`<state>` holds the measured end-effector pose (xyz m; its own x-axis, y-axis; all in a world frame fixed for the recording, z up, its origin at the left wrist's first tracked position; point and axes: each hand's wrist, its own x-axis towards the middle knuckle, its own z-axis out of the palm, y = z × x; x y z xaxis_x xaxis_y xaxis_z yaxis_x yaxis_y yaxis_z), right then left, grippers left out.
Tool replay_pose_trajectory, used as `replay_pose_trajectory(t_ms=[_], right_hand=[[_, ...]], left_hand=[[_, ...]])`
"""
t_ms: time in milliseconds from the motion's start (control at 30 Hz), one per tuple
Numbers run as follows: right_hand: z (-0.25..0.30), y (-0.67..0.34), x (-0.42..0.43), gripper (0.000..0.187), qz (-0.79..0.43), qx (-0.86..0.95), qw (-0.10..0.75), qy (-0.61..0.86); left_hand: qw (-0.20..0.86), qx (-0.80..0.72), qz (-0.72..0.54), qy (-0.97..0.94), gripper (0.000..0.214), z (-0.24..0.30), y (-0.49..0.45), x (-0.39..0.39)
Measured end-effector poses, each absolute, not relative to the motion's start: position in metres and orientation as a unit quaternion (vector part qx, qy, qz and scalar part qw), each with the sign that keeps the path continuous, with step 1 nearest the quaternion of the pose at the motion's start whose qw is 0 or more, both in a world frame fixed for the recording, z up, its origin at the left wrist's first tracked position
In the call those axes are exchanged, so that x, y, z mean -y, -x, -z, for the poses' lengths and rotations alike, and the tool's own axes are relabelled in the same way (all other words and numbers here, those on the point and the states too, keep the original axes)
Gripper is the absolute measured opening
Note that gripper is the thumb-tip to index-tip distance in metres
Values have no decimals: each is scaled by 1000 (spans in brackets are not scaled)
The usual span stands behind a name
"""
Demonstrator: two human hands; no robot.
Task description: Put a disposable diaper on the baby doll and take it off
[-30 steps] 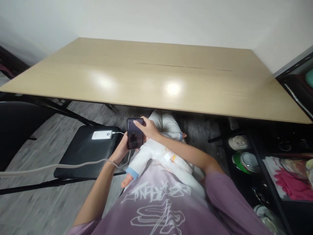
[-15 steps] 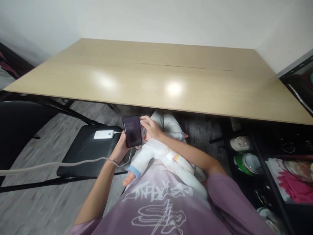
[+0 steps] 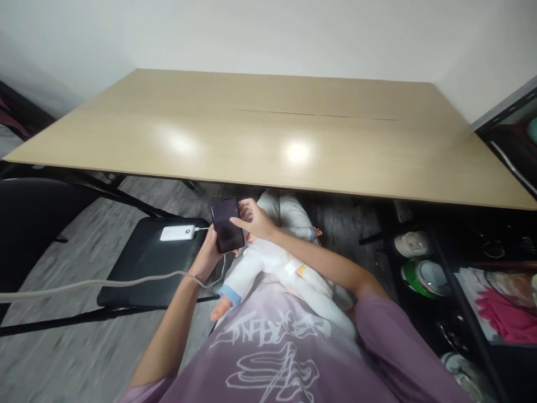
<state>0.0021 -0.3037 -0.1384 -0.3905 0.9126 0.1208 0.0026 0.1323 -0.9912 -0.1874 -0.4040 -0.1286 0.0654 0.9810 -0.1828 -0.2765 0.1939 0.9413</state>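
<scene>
a: where does the phone (image 3: 227,239) lie relative to the hands?

b: in the left hand (image 3: 205,257), gripped with the thumb along its left side, the other fingers mostly hidden behind; screen dark, turned up toward the wearer; the right hand (image 3: 258,220) is at the right side, thumb stretched over the screen, fingers curled apart from it; whether the thumb presses or the fingers pinch, cannot tell.

a: difference from half a second ago?

b: right thumb was off the screen then, at the phone's right edge; now over the glass; phone and left hand nearly unchanged.

a: edges, room?

b: phone appears just below the near edge of the table (image 3: 268,159); doll (image 3: 245,270) under the right forearm (image 3: 319,257), crowding that side; leftward, a black seat (image 3: 134,260) bears a white power bank (image 3: 177,233), near the left hand; pale cable (image 3: 138,280) crosses by the left wrist; grey floor (image 3: 153,193) shows between seat and table edge; shelf (image 3: 464,305) well apart, at right.
</scene>
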Motion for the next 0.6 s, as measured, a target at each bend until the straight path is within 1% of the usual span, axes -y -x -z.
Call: replay_pose_trajectory(t_ms=[67,133,167,233,267,300,333,433,467,600], right_hand=[[139,-1,305,67,-522,650,410,371],[139,-1,306,67,-500,668,402,376],[140,-1,306,61,-493,674,398,379],[140,-1,305,44,-488,680,391,383],[139,-1,305,38,-488,681,389,383],[139,-1,305,35,-490,681,388,381],[139,0,305,37,-492,682,387,377],[138,0,305,54,-489,691,384,370],[137,-1,305,55,-485,693,382,371],[138,-3,303,31,-480,696,376,380]], left_hand=[[620,-459,-509,-382,63,130,187,404],[625,-455,-509,-378,62,130,187,403],[627,-452,-509,-377,62,130,187,403],[631,-447,-510,-376,61,130,187,403],[632,-447,-512,-374,61,130,187,403],[632,-447,-513,-370,61,130,187,403],[631,-449,-516,-366,62,130,186,402],[632,-450,-521,-356,67,129,184,402],[632,-449,-523,-354,67,129,183,402],[636,-444,-527,-349,64,130,181,402]])
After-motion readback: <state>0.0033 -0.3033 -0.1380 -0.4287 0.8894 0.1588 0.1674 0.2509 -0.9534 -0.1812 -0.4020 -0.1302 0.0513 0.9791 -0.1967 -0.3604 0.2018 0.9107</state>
